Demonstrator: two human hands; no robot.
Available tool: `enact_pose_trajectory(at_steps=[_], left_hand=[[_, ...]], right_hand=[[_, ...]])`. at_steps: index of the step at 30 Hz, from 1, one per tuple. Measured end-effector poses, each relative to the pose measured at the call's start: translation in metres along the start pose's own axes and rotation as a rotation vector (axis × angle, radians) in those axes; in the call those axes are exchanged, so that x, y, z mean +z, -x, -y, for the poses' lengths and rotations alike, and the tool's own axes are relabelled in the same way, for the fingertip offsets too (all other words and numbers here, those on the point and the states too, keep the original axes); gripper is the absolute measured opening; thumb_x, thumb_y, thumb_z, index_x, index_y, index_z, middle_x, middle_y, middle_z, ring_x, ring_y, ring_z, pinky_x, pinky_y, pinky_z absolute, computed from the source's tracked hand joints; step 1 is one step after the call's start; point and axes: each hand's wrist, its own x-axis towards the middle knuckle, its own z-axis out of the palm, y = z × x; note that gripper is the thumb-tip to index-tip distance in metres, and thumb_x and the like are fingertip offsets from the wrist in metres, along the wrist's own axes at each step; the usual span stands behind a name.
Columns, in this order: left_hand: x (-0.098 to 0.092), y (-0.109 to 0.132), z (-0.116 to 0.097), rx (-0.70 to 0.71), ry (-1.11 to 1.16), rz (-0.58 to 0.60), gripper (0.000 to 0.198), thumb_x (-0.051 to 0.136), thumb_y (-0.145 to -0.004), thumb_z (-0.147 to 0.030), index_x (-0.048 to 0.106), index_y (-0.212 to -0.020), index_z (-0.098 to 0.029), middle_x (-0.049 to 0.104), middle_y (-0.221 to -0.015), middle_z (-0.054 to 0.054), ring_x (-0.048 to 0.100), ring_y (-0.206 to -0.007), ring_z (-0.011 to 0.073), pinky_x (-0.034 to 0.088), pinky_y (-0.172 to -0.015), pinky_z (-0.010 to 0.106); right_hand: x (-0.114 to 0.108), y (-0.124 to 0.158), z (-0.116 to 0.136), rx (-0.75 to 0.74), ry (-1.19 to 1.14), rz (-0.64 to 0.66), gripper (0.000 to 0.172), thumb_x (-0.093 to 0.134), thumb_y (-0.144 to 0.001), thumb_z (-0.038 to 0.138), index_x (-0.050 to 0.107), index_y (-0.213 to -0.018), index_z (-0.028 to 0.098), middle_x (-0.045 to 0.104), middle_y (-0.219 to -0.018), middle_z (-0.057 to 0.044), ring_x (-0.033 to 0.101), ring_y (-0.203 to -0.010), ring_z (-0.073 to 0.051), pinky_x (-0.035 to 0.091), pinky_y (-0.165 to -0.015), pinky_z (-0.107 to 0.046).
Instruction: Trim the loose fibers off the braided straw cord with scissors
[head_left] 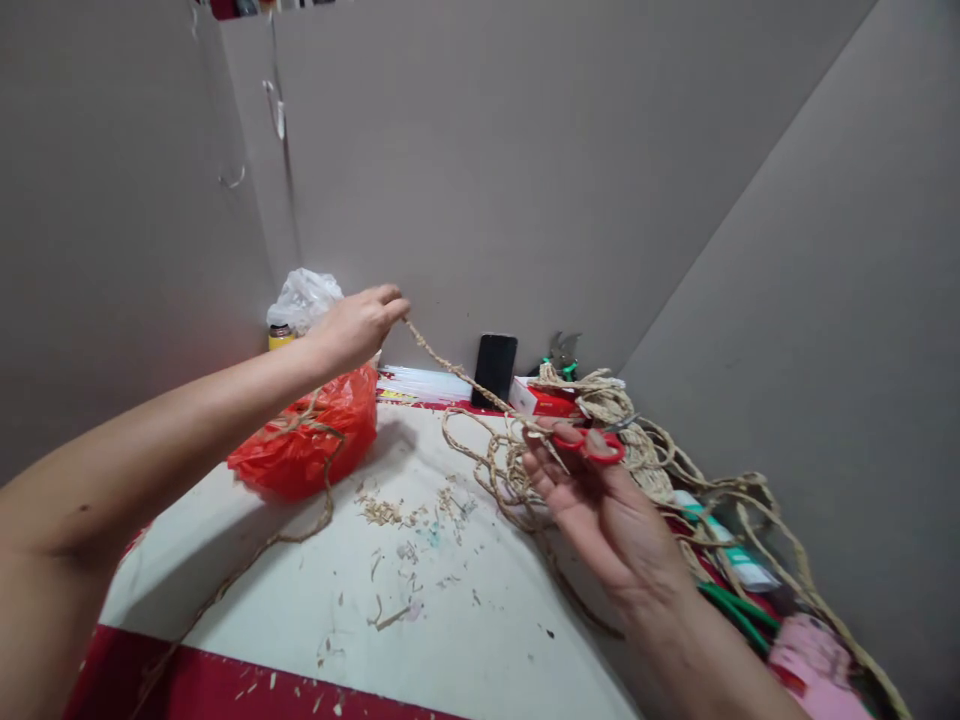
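Two hands. Left hand [360, 325] raised over the far left, fingertips pinched shut on one straw rope [465, 378]. Rope stretched taut, slanting down to right hand [600, 510]. Right hand palm up, fingers loosely curled round one pair of red scissors [594, 446] at mid right. One loose rope heap [630, 430] behind the scissors. One red bag [307, 440], one white bag [304, 298], one yellow-lidded jar [280, 338], one black phone [495, 368] leaning on the wall, one red box [551, 400]. White surface [450, 640] with a red front edge, littered with straw scraps [397, 515]. Plain grey walls [525, 150] boxing in three sides.
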Motion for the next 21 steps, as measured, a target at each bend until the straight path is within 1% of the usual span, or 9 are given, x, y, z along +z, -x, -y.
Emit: enact_pose_trajectory(at_steps=[2,5,7,9,10,13,15,17,21], left_hand=[[0.001,-0.012,-0.003,0.027,-0.035,0.009,0.055,0.037,-0.086,-0.010,0.034,-0.140,-0.015,0.027,-0.151,0.015,0.039,-0.128,0.0285,0.034,-0.098,0.039],[0.026,0.008,-0.030,-0.115,0.026,0.191,0.074,0.041,-0.082,-0.008,0.013,-0.149,-0.019,0.005,-0.157,0.017,0.055,-0.111,0.0293,0.043,-0.088,0.039],[0.052,0.039,-0.056,-0.026,0.196,0.300,0.060,0.036,-0.088,-0.016,0.022,-0.147,-0.016,0.018,-0.154,0.020,0.057,-0.109,0.0288,0.043,-0.089,0.041],[0.079,0.072,-0.079,0.085,0.258,0.370,0.049,0.042,-0.090,-0.034,0.042,-0.137,-0.020,0.047,-0.140,0.013,0.056,-0.114,0.0253,0.044,-0.093,0.034],[0.091,0.086,-0.088,0.146,0.292,0.407,0.050,0.045,-0.089,-0.041,0.046,-0.134,-0.022,0.053,-0.136,0.010,0.055,-0.116,0.0235,0.043,-0.095,0.031],[0.118,0.108,-0.104,0.152,0.427,0.476,0.068,0.036,-0.090,-0.053,0.035,-0.142,-0.010,0.036,-0.147,0.020,0.035,-0.135,0.0302,0.032,-0.108,0.040],[0.127,0.106,-0.108,0.153,0.476,0.467,0.071,0.033,-0.090,-0.055,0.029,-0.145,-0.009,0.029,-0.150,0.021,0.027,-0.139,0.0319,0.026,-0.111,0.046],[0.130,0.102,-0.112,0.207,0.519,0.448,0.068,0.033,-0.091,-0.053,0.033,-0.143,-0.010,0.032,-0.149,0.019,0.029,-0.138,0.0304,0.025,-0.112,0.044],[0.118,0.115,-0.121,0.410,0.644,0.424,0.060,0.034,-0.092,-0.046,0.041,-0.139,-0.009,0.042,-0.144,0.017,0.036,-0.135,0.0260,0.026,-0.113,0.036]], right_hand=[[-0.005,-0.004,-0.008,0.018,-0.020,-0.012,0.030,0.086,-0.057,0.032,0.072,-0.080,0.020,0.072,-0.094,-0.002,0.064,-0.088,-0.018,0.057,-0.078,-0.031],[-0.014,-0.011,-0.013,0.019,-0.025,-0.018,0.026,0.084,-0.060,0.029,0.072,-0.082,0.020,0.072,-0.095,-0.001,0.064,-0.087,-0.016,0.057,-0.078,-0.030],[-0.019,-0.015,-0.012,0.006,-0.025,-0.016,0.026,0.083,-0.061,0.028,0.072,-0.084,0.020,0.073,-0.094,-0.001,0.064,-0.087,-0.016,0.057,-0.077,-0.029],[-0.021,-0.018,-0.011,-0.008,-0.024,-0.012,0.027,0.083,-0.061,0.029,0.072,-0.084,0.021,0.073,-0.091,0.000,0.064,-0.088,-0.016,0.058,-0.076,-0.028],[-0.022,-0.018,-0.010,-0.012,-0.023,-0.009,0.026,0.083,-0.061,0.029,0.072,-0.083,0.021,0.073,-0.090,0.000,0.065,-0.088,-0.016,0.058,-0.076,-0.028],[-0.022,-0.017,-0.009,-0.016,-0.018,0.003,0.025,0.083,-0.061,0.028,0.072,-0.083,0.022,0.073,-0.089,0.001,0.065,-0.087,-0.016,0.058,-0.075,-0.027],[-0.021,-0.015,-0.007,-0.020,-0.016,0.010,0.025,0.083,-0.061,0.028,0.072,-0.084,0.022,0.073,-0.090,0.001,0.065,-0.086,-0.015,0.058,-0.075,-0.027],[-0.021,-0.014,-0.005,-0.024,-0.016,0.019,0.025,0.082,-0.062,0.028,0.072,-0.085,0.023,0.073,-0.091,0.002,0.065,-0.087,-0.016,0.058,-0.074,-0.027],[-0.022,-0.015,-0.003,-0.022,-0.017,0.015,0.026,0.083,-0.060,0.026,0.072,-0.083,0.023,0.073,-0.090,0.003,0.065,-0.084,-0.015,0.058,-0.070,-0.025]])
